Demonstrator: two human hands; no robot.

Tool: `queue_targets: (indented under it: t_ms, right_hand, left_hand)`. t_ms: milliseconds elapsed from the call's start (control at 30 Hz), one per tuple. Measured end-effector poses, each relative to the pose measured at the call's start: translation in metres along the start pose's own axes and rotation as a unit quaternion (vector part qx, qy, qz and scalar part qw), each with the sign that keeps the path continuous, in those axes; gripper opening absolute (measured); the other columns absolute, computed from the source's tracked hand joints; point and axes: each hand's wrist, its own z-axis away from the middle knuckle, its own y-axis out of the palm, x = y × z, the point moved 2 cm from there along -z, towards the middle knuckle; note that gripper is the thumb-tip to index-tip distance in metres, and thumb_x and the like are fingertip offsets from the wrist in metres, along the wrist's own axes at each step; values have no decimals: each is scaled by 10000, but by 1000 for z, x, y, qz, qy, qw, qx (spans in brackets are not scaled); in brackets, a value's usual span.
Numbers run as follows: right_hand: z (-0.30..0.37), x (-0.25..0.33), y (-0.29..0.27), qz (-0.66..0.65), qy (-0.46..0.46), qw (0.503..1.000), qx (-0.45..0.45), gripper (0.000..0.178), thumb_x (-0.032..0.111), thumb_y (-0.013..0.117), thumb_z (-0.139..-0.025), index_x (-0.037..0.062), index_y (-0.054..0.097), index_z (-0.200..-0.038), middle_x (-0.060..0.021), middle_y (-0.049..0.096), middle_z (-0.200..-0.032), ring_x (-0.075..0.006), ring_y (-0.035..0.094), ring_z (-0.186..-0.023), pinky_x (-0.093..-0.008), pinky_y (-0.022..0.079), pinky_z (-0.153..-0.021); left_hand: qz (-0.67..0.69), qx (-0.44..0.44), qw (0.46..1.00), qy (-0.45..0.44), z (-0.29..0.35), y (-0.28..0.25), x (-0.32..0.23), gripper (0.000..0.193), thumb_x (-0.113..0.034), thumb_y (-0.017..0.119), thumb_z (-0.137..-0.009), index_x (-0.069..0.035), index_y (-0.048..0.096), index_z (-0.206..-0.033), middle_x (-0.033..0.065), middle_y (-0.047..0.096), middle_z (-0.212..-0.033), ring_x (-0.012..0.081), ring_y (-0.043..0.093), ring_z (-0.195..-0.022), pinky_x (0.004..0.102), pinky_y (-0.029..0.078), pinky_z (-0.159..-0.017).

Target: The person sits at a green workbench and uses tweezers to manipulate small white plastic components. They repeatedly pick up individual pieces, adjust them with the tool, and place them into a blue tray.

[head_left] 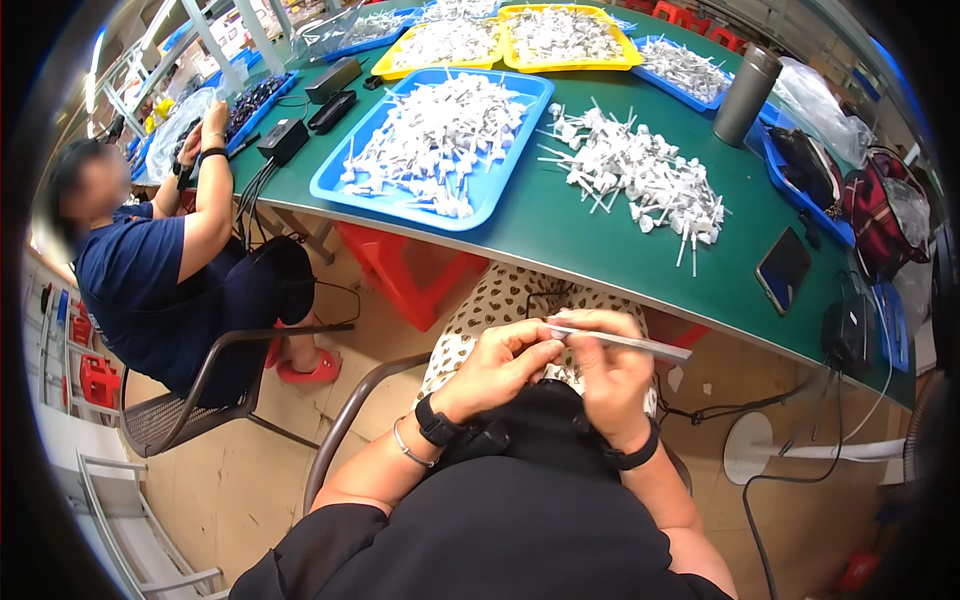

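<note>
Above my lap, both hands meet in front of the table's edge. My right hand (pixel 614 385) is closed around a long, flat, pale grey strip-shaped tool (pixel 655 348), whose far end sticks out to the right. My left hand (pixel 500 365) is closed in a pinch at the tool's other end. Whatever lies between its fingertips is too small and hidden to make out. On the table ahead, a loose heap of small white plastic parts with thin stems (pixel 640 175) lies right of a blue tray (pixel 330 185) piled with similar parts.
Yellow trays (pixel 400 68) of white parts stand farther back on the green table (pixel 560 245). At right are a metal flask (pixel 747 95), a phone (pixel 783 270) and a bag (pixel 888 215). A co-worker (pixel 150 260) sits at left. A fan base (pixel 748 450) stands on the floor.
</note>
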Motion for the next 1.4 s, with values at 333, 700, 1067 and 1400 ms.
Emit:
queue_targets:
  t_ms: [333,700,1067,1400]
  right_hand:
    - [-12,0,-16,-97,16,994,-52,176,136,553,-1027,-22,570,-1101,-157,668,-1073,-238,695,-951,-377,549,-915]
    - [-9,2,-11,-101,42,993,-53,176,144,563,-1026,-17,577,-1097,-142,681,-1046,-218,701,-925,-340,540,-879]
    - [-7,-4,-10,-102,44,993,-27,167,92,558,-1025,-22,558,-1146,-141,699,-1056,-188,694,-960,-315,550,-857]
    - [-5,-4,-6,-88,61,994,-18,179,96,565,-1022,-34,556,-1146,-137,696,-1066,-172,694,-932,-291,562,-823]
  left_hand:
    - [-23,-1,999,28,-4,0,0,210,-109,593,-1011,-31,687,-1182,-7,655,-958,44,552,-722,202,472,-639]
    - [-15,9,998,56,-5,-4,7,195,-77,554,-1022,-18,665,-1171,8,631,-967,69,604,-770,213,497,-680]
    - [-43,20,995,92,-5,-5,9,204,-90,575,-1015,-11,668,-1178,31,603,-986,90,606,-772,238,523,-706]
    - [-24,23,995,96,-6,-6,12,208,-91,586,-1009,-10,665,-1184,40,616,-993,97,614,-776,243,526,-702]
